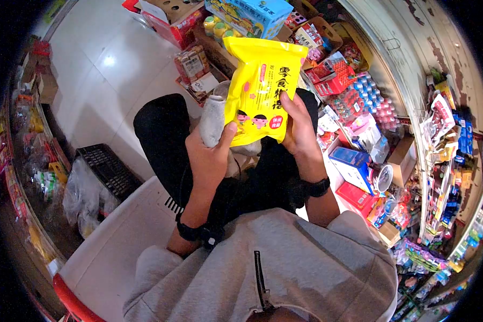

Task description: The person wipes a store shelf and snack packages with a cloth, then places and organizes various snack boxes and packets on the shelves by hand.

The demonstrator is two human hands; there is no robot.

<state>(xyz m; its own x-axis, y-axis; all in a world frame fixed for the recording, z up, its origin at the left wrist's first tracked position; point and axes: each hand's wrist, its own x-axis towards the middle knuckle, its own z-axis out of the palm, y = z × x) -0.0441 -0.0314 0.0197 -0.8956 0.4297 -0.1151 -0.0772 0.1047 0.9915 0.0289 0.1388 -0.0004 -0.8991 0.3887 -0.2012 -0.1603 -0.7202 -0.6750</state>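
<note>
A bright yellow snack bag [260, 88] is held up between my two hands, above my knees. Black Chinese lettering and pink cartoon faces mark its front. My left hand [205, 161] grips the bag's lower left corner, with the thumb on the front. My right hand [300, 126] is closed round its lower right side, thumb on the front and the other fingers mostly hidden behind it. Just above my left hand is a grey, rounded thing [213, 121]; I cannot tell what it is or whether the hand touches it.
Boxes and packets crowd the right, including a blue-and-white box [351, 167] and a red box [357, 197]. A light-blue carton [249, 16] stands beyond the bag. On the left are a black crate [108, 169], a clear plastic bag [86, 196] and shelves of packets.
</note>
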